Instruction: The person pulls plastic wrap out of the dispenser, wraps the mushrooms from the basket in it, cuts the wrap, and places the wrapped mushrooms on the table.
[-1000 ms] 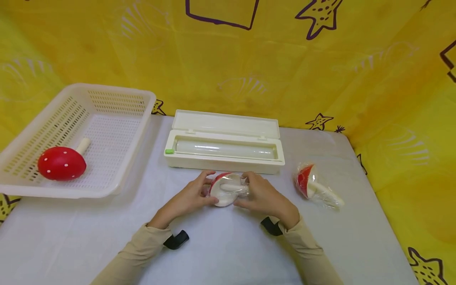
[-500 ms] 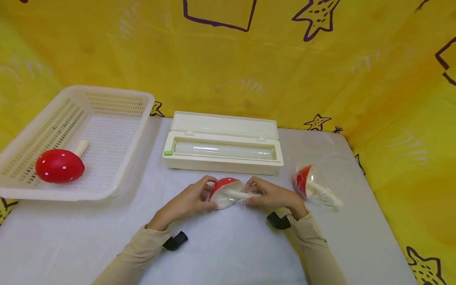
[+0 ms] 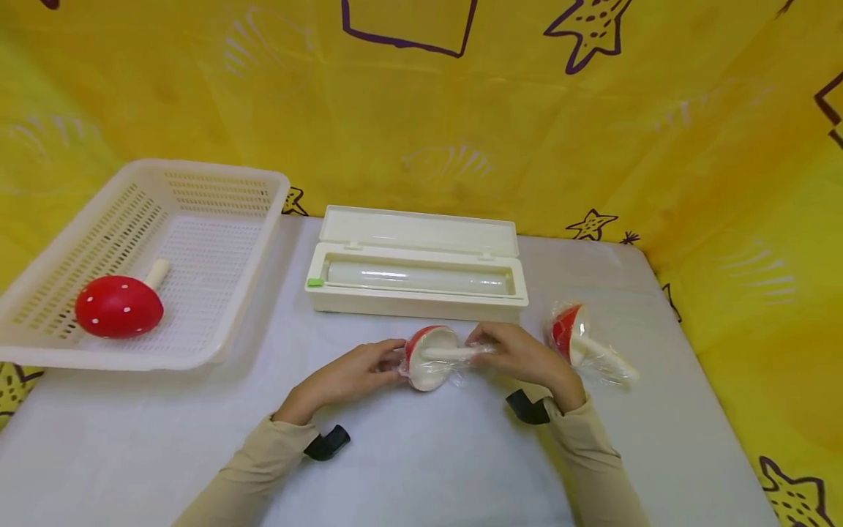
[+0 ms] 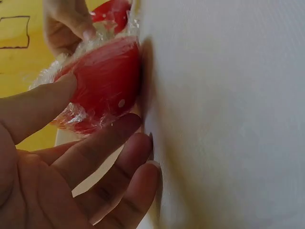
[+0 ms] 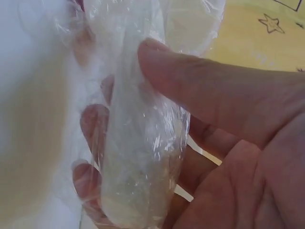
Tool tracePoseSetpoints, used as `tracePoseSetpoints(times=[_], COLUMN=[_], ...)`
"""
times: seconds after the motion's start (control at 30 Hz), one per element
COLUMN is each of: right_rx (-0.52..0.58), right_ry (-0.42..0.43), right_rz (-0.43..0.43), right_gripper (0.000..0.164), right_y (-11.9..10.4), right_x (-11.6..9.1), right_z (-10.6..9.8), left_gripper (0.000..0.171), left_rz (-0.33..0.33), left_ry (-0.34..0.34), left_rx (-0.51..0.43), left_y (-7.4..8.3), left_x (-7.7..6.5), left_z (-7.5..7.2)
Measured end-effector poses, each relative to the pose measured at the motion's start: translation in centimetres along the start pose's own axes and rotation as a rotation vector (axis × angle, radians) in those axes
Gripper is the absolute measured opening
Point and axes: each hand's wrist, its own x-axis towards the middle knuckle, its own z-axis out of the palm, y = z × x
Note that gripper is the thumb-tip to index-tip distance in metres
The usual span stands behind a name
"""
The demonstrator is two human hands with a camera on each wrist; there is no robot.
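A red-capped toy mushroom (image 3: 428, 373) in clear plastic film lies on its side mid-table, stem pointing right. My left hand (image 3: 358, 373) holds the cap loosely: in the left wrist view the thumb presses the red cap (image 4: 112, 71) and the index fingertip is at its lower edge, other fingers spread. With my right hand (image 3: 523, 355) I grip the stem; the right wrist view shows thumb and fingers around the film-covered stem (image 5: 136, 143), loose film crinkled about it. Behind stands a cling film box (image 3: 418, 300), lid raised, its roll (image 3: 415, 276) visible inside.
A second film-covered toy mushroom (image 3: 569, 329) lies to the right, close to my right hand. At the left a white plastic basket (image 3: 253, 271) contains a toy mushroom (image 3: 118, 307) with a white-dotted red cap. A yellow patterned cloth (image 3: 421, 110) hangs behind the table.
The held mushroom has shifted slightly right and turned, its stem now pointing right. My right hand has moved right along with the stem; the left stays at the cap.
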Motion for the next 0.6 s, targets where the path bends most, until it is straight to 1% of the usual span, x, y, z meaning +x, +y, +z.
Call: tracePoseSetpoints(times=[0.1,0.2,0.3,0.4,0.5,0.6], right_rx=[-0.017,-0.031,-0.047,-0.067,-0.099,-0.131], right_ry=[0.0,0.024,0.062,0.093,0.121,0.156], right_rz=[0.009,0.026,0.051,0.07,0.098,0.135], right_gripper=[0.018,0.017,0.018,0.019,0.022,0.024], right_y=[0.4,1.0,1.7,2.4,2.9,3.3], right_x=[-0.8,-2.1,-3.6,-5.1,-6.4,-7.6], right_z=[-0.5,-1.0,-1.6,-2.4,-3.2,-3.7], left_gripper=[0.051,0.051,0.047,0.044,0.041,0.037], left_rz=[-0.003,-0.022,-0.032,-0.026,0.004,0.047], left_ry=[0.0,0.031,0.085,0.15,0.217,0.287], left_rx=[0.033,0.079,0.119,0.127,0.151,0.195], left_y=[0.2,0.5,0.8,1.0,1.3,1.5], left_x=[0.0,-0.1,-0.2,-0.3,-0.4,-0.4], left_z=[0.2,0.0,-0.5,-1.2,-1.9,-2.7])
